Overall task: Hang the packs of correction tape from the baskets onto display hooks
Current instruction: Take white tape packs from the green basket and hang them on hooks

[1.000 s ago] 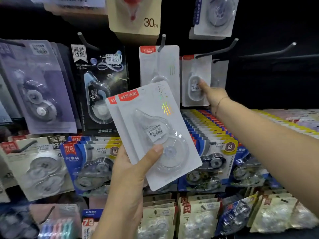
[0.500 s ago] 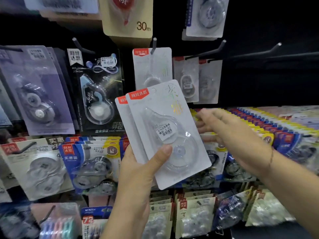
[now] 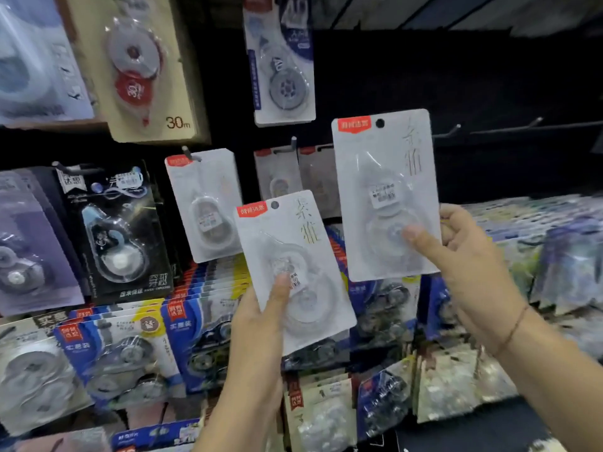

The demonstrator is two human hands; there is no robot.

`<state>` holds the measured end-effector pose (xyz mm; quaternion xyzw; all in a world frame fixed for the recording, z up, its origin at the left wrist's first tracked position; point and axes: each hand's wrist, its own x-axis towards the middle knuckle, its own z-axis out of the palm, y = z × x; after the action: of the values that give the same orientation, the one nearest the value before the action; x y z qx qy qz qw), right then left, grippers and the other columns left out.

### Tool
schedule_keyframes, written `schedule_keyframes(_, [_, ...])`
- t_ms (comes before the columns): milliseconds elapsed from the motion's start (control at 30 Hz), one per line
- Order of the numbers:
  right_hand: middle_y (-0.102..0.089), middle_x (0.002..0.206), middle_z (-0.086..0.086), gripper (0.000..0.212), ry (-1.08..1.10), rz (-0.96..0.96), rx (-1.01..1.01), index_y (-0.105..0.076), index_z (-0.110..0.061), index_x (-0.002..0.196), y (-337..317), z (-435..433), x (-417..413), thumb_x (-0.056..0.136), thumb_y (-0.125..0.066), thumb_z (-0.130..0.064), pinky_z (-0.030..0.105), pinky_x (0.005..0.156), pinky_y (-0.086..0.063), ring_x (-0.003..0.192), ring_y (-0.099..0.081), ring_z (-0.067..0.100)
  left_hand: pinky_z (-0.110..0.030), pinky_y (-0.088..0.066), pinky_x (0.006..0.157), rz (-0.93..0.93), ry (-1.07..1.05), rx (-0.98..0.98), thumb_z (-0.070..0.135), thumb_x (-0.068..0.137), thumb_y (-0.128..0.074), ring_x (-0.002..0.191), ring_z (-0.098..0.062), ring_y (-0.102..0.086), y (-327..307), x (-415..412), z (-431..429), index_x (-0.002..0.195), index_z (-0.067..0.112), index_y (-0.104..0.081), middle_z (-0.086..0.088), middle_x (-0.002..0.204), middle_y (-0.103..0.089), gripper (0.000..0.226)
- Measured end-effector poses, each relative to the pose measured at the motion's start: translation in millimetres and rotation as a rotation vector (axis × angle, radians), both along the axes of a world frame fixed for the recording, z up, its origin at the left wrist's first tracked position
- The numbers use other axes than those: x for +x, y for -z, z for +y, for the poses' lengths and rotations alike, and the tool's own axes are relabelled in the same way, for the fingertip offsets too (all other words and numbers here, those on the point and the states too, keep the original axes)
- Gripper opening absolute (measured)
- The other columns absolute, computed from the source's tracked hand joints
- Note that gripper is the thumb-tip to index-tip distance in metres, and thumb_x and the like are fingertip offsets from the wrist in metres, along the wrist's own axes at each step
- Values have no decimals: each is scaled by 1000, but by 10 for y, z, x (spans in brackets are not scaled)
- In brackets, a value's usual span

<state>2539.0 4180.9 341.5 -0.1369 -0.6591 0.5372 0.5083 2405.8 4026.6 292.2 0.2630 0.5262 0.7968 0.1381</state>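
My left hand [image 3: 257, 324] grips a white correction tape pack [image 3: 293, 275] with a red label, thumb pressed on its clear blister. My right hand [image 3: 463, 256] pinches a second identical pack [image 3: 385, 194] by its lower right, holding it upright and higher, its hang hole at the top. Behind and between them, similar white packs [image 3: 205, 203] hang on a hook [image 3: 187, 153], and two more packs [image 3: 277, 177] hang on the hook [image 3: 293, 141] beside it. An empty hook [image 3: 447, 132] juts out just right of the raised pack.
A black pack [image 3: 117, 230] and purple packs [image 3: 29, 249] hang at left. Larger packs [image 3: 143, 60] hang above. Blue packs [image 3: 117, 353] and bagged goods [image 3: 319, 415] fill the lower rows. More bare hooks [image 3: 535, 120] stick out from the dark panel at right.
My right hand took the front pack from the stack in my left hand and lifted it up to the right. One pack stays visible in my left hand. The view tilted upward.
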Motion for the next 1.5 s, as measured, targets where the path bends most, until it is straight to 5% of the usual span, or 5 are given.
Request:
schedule_keyframes(800, [-62,102,-4,24,48,-270,-51,-55,-16,113,-1,1057,-1076,94,-62,-27,26,73,-47,90,-60,12,-21,-50,78,149,-201,-141,43,94,-57,94,6,-66,27,-419,454,101,40,-64,25,97,-72,10])
schedule_keyframes(1000, [-62,123,14,39,106,-421,-85,-56,-5,124,-67,1561,-1841,93,-63,-28,40,96,-48,110,-60,30,-15,-51,77,150,-146,-69,46,93,-56,95,7,-67,-8,-557,506,108,39,-64,28,101,-71,19])
schedule_keyframes(1100, [-58,130,14,46,108,-489,-99,-53,-4,131,-80,1701,-2106,95,-59,-32,35,92,-46,116,-57,32,-26,-52,87,155,-115,-39,47,91,-56,103,0,-68,-21,-615,532,115,37,-65,21,109,-72,28])
schedule_keyframes(1367, [-38,146,17,71,274,-767,-37,-33,-10,146,-123,1625,-2181,93,-55,-50,41,101,-38,132,-39,36,-12,-54,75,153,-78,9,39,93,-55,101,2,-68,-76,-665,506,119,33,-63,21,109,-73,28])
schedule_keyframes(1500, [-46,139,5,54,187,-398,135,-43,-16,140,-198,932,-1500,95,-55,-43,34,104,-40,126,-47,20,-11,-53,72,173,-66,17,41,93,-54,99,4,-68,-133,-584,479,116,34,-63,24,106,-73,25])
